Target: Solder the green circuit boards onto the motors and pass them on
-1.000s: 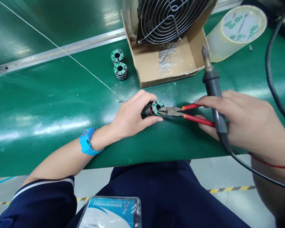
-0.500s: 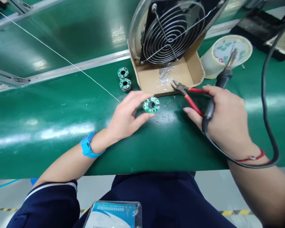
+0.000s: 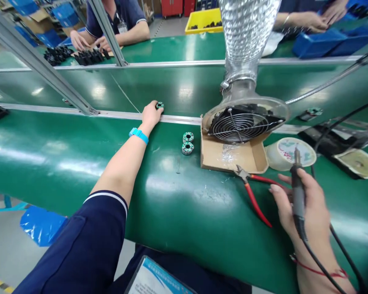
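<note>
My left hand (image 3: 151,115) reaches far out to the metal rail, its fingers closed around a small ring-shaped green circuit board (image 3: 160,105). In my right hand (image 3: 313,208) is a soldering iron (image 3: 298,194), its tip pointing up and away. Red-handled side cutters (image 3: 252,195) lie with their jaws by the cardboard tray; one handle runs to the right fingers, and whether they touch it I cannot tell. Two more ring-shaped parts with green boards, one (image 3: 188,137) behind the other (image 3: 187,148), sit on the green bench between my hands.
A fan with a wire grille (image 3: 239,125) stands in the cardboard tray (image 3: 216,163) under a foil duct (image 3: 248,36). A tape roll (image 3: 282,157) and a soldering stand with a sponge tray (image 3: 358,163) are right. Co-workers sit across the metal rail (image 3: 178,119).
My left hand has carried the ring-shaped board forward and left to the rail. The right hand and iron have shifted away from the cutters' lower handle. The view has tilted up.
</note>
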`<state>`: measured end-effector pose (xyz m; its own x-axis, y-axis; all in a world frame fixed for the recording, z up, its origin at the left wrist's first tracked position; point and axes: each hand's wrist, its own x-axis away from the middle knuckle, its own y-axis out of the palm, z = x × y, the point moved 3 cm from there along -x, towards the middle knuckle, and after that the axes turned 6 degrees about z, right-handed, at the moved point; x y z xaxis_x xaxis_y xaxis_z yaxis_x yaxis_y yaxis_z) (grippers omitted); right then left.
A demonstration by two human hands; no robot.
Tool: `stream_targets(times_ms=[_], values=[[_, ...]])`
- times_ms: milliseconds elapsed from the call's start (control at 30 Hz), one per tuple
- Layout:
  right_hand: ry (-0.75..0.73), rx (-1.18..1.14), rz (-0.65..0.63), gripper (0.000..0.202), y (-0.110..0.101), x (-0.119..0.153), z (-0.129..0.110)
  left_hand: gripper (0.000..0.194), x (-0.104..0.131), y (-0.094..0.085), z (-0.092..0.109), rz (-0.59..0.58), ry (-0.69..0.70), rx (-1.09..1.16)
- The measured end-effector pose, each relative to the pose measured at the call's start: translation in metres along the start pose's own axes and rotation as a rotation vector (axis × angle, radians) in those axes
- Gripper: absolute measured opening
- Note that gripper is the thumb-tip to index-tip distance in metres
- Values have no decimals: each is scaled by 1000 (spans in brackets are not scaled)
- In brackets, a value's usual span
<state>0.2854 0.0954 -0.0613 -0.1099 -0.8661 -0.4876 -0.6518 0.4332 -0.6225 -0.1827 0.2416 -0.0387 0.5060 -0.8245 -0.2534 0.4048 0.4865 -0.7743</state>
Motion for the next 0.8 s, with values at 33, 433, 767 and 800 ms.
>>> stream_targets(times_ms=[33,433,767,800], values=[[-4,22,14,68,-1,-3,0,37,-2,-2,-1,-5,-15,-2],[-198,256,53,54,6,-48,-1,65,110,2,48,-597,428,208],[-269,293,-49,38,3,-42,-13,45,114,-11,37,-666,470,223],[-268,288,-52,40,1,-39,-14,49,116,-16,32,-667,463,217]])
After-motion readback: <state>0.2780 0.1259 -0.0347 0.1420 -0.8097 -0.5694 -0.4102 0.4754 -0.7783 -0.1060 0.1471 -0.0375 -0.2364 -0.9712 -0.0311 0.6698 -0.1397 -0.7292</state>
